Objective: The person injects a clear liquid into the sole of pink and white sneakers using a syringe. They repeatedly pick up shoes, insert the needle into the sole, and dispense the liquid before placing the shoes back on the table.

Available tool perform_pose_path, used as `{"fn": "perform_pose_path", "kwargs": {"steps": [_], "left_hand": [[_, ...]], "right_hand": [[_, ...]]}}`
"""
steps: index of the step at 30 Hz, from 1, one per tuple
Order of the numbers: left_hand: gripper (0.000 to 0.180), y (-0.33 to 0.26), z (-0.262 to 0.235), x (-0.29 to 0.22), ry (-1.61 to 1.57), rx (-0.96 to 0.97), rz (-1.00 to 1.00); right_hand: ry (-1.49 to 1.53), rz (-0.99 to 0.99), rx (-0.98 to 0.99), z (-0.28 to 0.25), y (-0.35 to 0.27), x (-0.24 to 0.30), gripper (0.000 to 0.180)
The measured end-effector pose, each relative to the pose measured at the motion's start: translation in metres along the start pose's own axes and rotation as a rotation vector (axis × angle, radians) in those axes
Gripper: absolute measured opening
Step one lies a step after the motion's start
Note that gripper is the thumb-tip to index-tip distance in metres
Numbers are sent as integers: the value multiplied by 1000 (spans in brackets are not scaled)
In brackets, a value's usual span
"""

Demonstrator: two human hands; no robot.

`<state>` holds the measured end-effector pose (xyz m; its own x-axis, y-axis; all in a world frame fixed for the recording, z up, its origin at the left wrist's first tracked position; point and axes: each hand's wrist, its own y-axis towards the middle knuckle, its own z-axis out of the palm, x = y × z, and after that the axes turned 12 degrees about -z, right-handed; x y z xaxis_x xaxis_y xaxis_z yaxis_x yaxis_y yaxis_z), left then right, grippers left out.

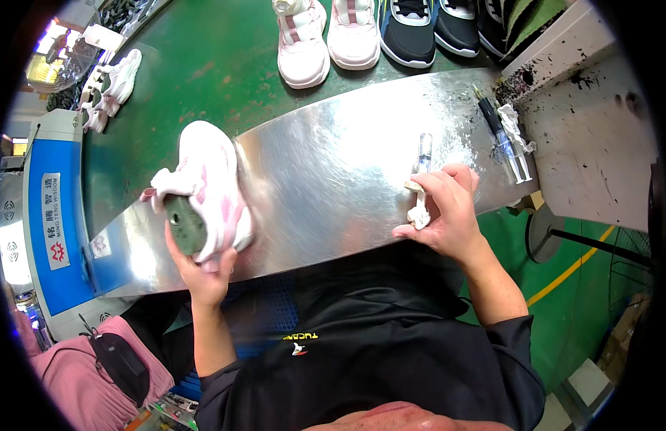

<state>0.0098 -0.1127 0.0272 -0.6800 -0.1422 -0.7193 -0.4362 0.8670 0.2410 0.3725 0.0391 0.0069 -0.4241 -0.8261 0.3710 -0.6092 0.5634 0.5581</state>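
A white sneaker with pink panels is over the left part of the metal plate, toe pointing away from me. My left hand grips it round the heel. A dark green insert fills its opening. My right hand pinches a crumpled white cloth or tissue between thumb and fingers, low over the plate. Just beyond those fingers lies a clear tube, perhaps a syringe barrel; its near end is hidden by the hand.
The metal plate lies along the near edge of a green worktop. Pink-and-white sneakers and black sneakers stand at the back. Syringes and another crumpled cloth lie right, beside a stained wall panel. A person in pink is at left.
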Motion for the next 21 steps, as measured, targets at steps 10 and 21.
{"fn": "perform_pose_path", "kwargs": {"steps": [10,21], "left_hand": [[36,132,0,83,-596,257,-444],[41,134,26,-13,-1046,572,-542]], "right_hand": [[355,330,-25,-40,-40,11,70],[672,338,-16,-55,-35,37,71]]}}
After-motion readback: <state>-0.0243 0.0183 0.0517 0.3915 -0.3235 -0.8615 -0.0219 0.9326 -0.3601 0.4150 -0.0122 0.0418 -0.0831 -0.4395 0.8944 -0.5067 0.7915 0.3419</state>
